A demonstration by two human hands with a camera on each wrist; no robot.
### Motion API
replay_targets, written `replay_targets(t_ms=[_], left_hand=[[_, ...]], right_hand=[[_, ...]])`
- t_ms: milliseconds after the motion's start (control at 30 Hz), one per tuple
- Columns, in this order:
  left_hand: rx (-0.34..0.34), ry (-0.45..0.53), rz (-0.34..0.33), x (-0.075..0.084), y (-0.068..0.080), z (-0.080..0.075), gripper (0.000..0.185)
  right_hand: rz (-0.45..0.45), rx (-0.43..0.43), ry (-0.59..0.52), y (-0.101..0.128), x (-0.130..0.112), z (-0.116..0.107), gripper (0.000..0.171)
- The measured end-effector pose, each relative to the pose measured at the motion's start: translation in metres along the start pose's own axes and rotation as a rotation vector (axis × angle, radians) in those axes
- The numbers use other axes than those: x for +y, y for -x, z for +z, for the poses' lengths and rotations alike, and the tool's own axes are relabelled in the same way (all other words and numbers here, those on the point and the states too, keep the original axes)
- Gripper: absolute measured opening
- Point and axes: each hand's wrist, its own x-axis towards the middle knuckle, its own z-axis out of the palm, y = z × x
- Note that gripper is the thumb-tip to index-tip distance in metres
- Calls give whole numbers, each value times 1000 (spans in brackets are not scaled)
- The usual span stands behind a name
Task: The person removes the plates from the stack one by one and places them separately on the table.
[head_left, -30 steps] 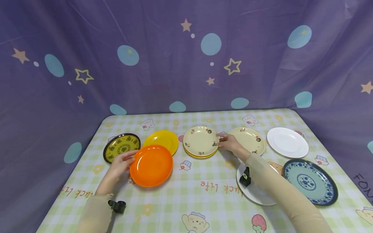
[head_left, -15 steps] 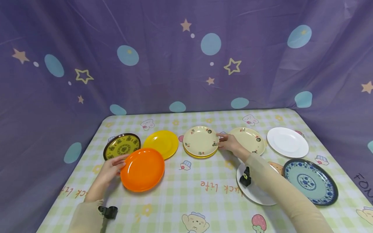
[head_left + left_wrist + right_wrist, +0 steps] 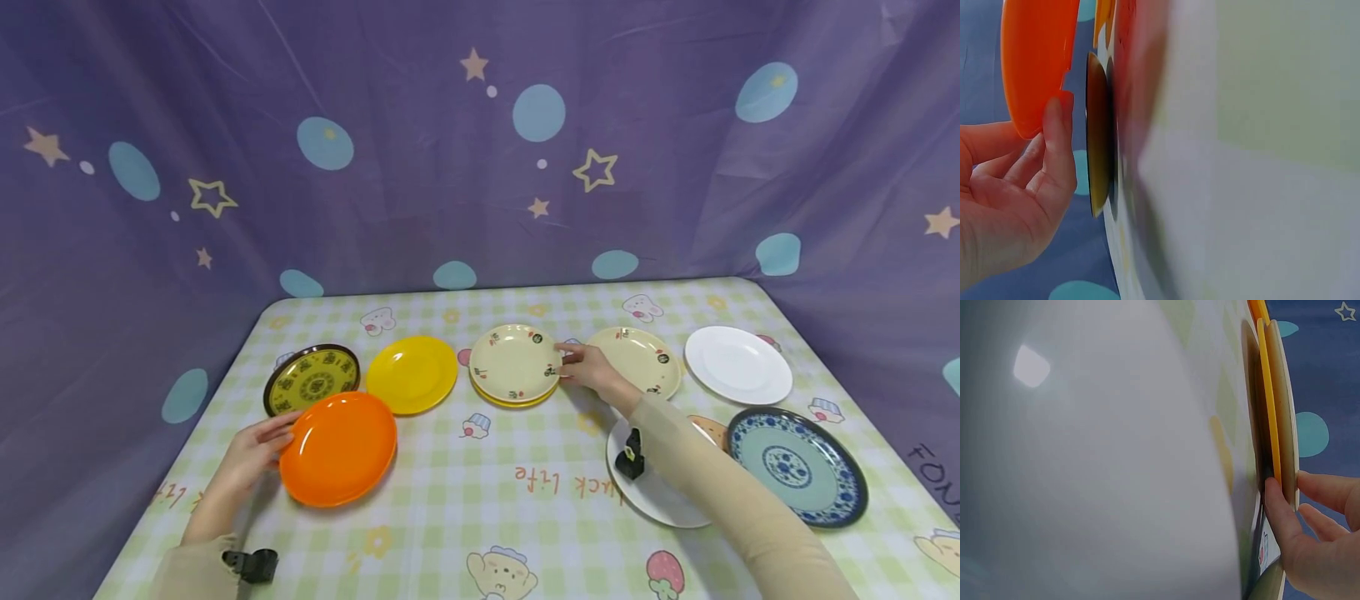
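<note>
My left hand (image 3: 277, 446) grips the left rim of an orange plate (image 3: 341, 450) near the table's left front. In the left wrist view the left hand (image 3: 1040, 134) pinches the orange plate (image 3: 1035, 56) at its edge, lifted a little off the cloth. My right hand (image 3: 566, 362) holds the right rim of a cream flowered plate (image 3: 513, 360), which sits on a yellow plate (image 3: 517, 401). The right wrist view shows the right hand (image 3: 1288, 495) pinching this stack, fingers over the cream plate (image 3: 1285, 406), thumb beneath the yellow plate (image 3: 1267, 394).
On the checked tablecloth (image 3: 480, 500) lie a dark-rimmed green plate (image 3: 311, 379), a plain yellow plate (image 3: 411, 374), a second cream plate (image 3: 641, 354), a white plate (image 3: 738, 364), a blue patterned plate (image 3: 797, 467) and a white plate (image 3: 660, 496) under my right forearm.
My left hand has drawn the orange plate left and toward the near edge, away from the plain yellow plate. The right hand has stayed on the cream plate.
</note>
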Motion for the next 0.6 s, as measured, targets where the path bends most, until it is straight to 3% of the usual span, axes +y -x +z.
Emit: replay_targets(t_ms=[100, 367, 600], left_hand=[[1, -4, -36, -4, 1, -4, 47], [9, 7, -51, -20, 3, -15, 44], [-13, 6, -66, -21, 9, -22, 45]], right_hand=[[1, -1, -3, 0, 0, 0, 52], [3, -2, 0, 0, 0, 0, 52], [2, 3, 0, 0, 1, 0, 52]])
